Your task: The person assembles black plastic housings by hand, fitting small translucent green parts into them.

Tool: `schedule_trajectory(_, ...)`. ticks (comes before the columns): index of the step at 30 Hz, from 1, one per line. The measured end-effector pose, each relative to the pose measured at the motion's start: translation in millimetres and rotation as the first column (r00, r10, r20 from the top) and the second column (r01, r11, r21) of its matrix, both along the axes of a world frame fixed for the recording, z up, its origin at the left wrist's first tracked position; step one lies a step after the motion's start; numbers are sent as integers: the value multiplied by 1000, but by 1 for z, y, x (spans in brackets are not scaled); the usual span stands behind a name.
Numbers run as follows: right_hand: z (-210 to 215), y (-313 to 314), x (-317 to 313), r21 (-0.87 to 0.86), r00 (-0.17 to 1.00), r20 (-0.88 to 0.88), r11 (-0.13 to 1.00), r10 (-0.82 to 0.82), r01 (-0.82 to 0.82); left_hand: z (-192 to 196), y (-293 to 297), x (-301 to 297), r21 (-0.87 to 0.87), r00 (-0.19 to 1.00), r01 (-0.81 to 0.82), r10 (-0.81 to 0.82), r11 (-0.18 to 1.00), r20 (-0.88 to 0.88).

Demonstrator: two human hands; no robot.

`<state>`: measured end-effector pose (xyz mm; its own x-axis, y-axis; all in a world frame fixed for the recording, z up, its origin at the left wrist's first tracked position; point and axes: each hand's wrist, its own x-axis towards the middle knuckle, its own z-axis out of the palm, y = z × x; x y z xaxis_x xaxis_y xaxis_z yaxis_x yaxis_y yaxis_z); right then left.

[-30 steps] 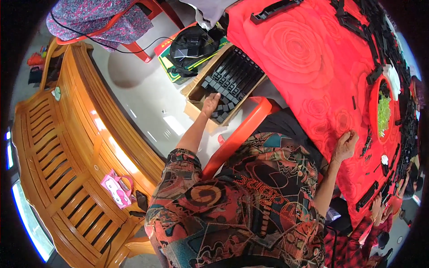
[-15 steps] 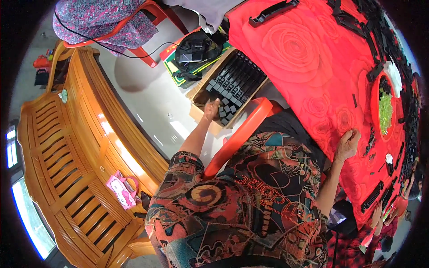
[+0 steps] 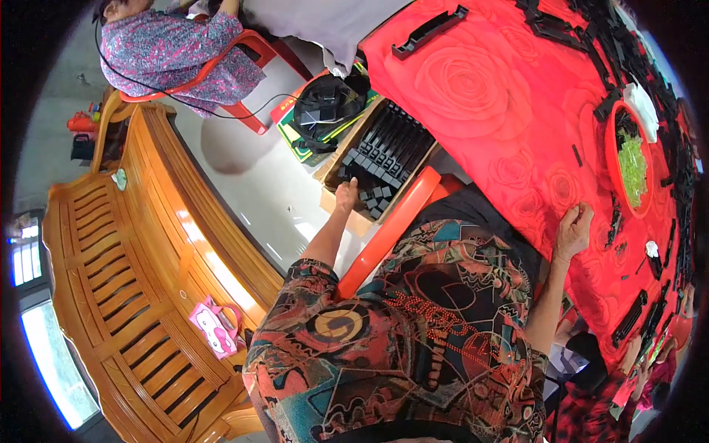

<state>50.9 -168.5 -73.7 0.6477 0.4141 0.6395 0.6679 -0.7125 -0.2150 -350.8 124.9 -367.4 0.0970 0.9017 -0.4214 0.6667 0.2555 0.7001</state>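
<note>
My left hand [image 3: 345, 196] reaches down to the near edge of a cardboard box [image 3: 336, 205] on the floor. The box is filled with rows of black plastic parts [image 3: 388, 151], and my fingers touch the nearest ones; whether they grip one is hidden. My right hand [image 3: 574, 230] rests with curled fingers on the edge of a table covered by a red rose-patterned cloth [image 3: 480, 96]. Nothing shows in that hand. The curved red back of my chair [image 3: 384, 229] runs between my arms.
A red bowl of green pieces [image 3: 631, 159] and several black parts [image 3: 628, 44] lie on the table, with a long black strip [image 3: 428, 29]. A black bag [image 3: 325, 107] sits behind the box. Another person sits on a red chair [image 3: 177, 52]. A wooden bench [image 3: 125, 280] holds a pink bag [image 3: 214, 325].
My left hand stays at the box's near edge and my right hand stays on the cloth; only my head has shifted the view a little.
</note>
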Motion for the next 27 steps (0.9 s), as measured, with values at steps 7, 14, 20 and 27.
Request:
schedule_trajectory(7, 3, -2, -2, -7, 997, -74, 1000, 28, -28, 12, 13, -10, -126, 985, -89, 106, 988, 138)
schedule_trajectory(14, 2, -7, 2, -10, 998, -39, 999, 52, -53, 35, 24, -1, 218, 812, 473, -327, 853, -483)
schedule_trajectory(20, 4, 0, -3, -55, 998, -32, 996, 62, -64, 48, 34, -12, 171, 779, 472, -318, 865, -541)
schedule_trajectory(27, 10, -7, -5, -80, 999, 11, 996, 31, -30, 48, 13, 11, -8, 825, 384, -347, 923, -447)
